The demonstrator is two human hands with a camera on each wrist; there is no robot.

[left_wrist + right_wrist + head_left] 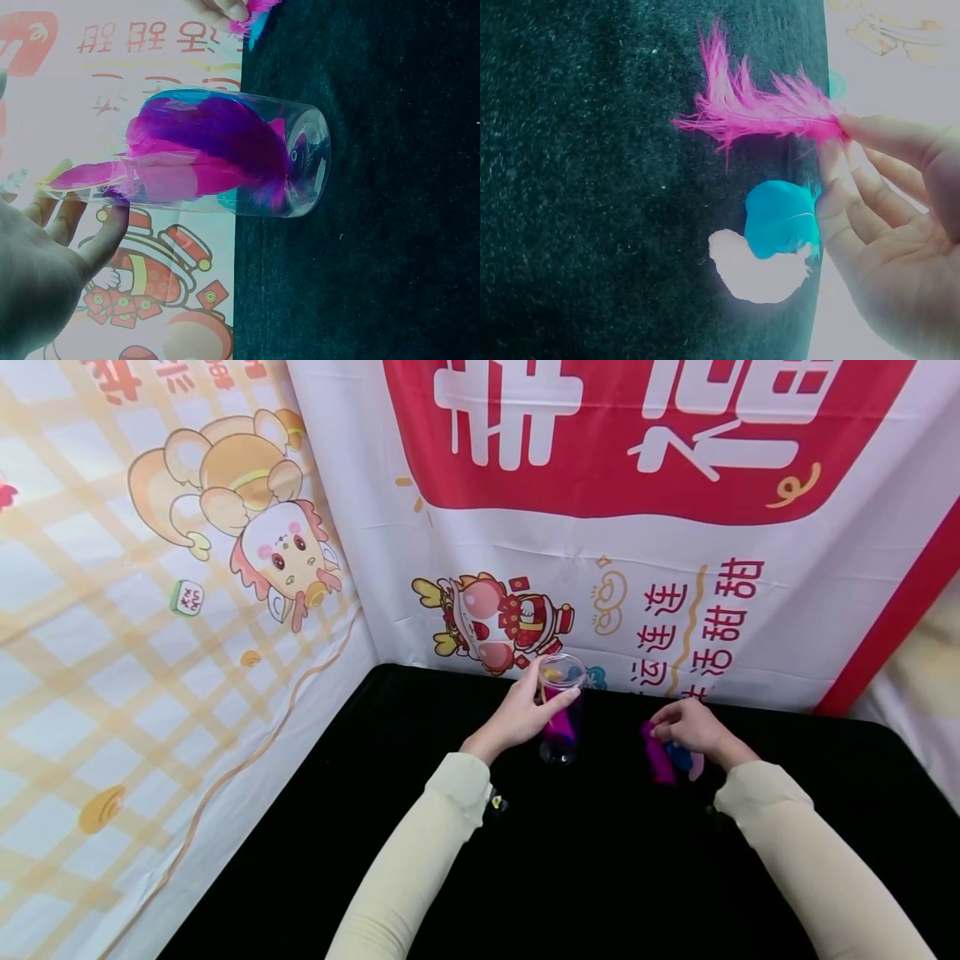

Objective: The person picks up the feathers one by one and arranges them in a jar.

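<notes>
My left hand (521, 710) grips a clear plastic jar (309, 157) near its rim, thumb and fingers on its sides. Inside the jar lie feathers: a purple one (217, 124), magenta ones (176, 171) and a bit of blue. To the right, my right hand (693, 727) pinches a magenta feather (769, 116) between thumb and finger; its plume hangs down in the head view. A blue feather (780, 217) and a pale pink feather (757, 274) overlap close to the other fingers; whether those fingers hold them I cannot tell.
A black cloth-covered table (585, 877) lies under both hands. A printed banner (600, 543) hangs behind its far edge, and a checked cartoon sheet (150, 693) covers the left side.
</notes>
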